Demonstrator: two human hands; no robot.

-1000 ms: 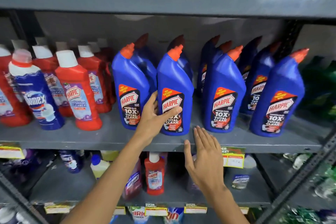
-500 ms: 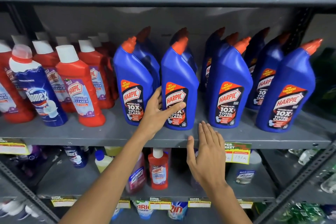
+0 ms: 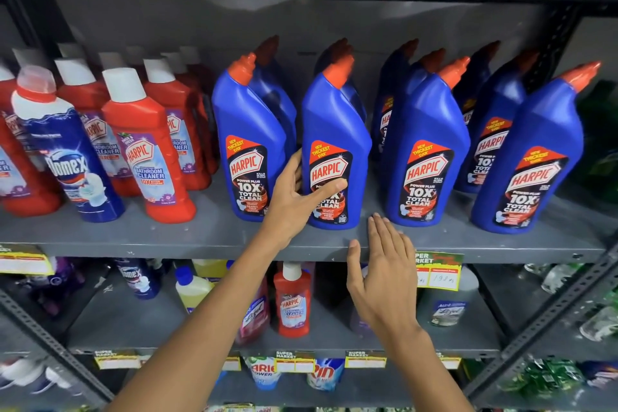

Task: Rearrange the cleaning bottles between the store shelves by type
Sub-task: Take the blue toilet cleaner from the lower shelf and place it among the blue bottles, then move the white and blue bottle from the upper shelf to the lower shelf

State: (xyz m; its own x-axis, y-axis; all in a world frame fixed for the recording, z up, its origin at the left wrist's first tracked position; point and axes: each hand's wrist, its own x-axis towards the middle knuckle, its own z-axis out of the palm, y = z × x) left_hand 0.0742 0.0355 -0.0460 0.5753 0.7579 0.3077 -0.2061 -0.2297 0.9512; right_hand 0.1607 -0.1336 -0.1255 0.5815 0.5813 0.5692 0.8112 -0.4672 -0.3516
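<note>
On the grey metal middle shelf stands a row of tall blue plastic Harpic toilet-cleaner bottles with slanted orange caps, upright and several deep. The left hand wraps around the lower part of the second blue Harpic bottle from the left in the front row: the thumb lies across the front label and the fingers reach into the gap beside the neighbouring blue Harpic bottle at the row's left end, so this hand grips the bottle, whose base sits on the shelf. The right hand is open, palm forward and fingers straight together, holding nothing; its fingertips lie over the shelf's front edge just below and to the right of the gripped bottle, near the base of the third blue Harpic bottle. Whether they touch the shelf cannot be told.

To the left stand red plastic Harpic bathroom-cleaner bottles with white caps and one dark blue and white Domex bottle. On the lower shelf a small red Harpic bottle stands upright among mixed bottles
</note>
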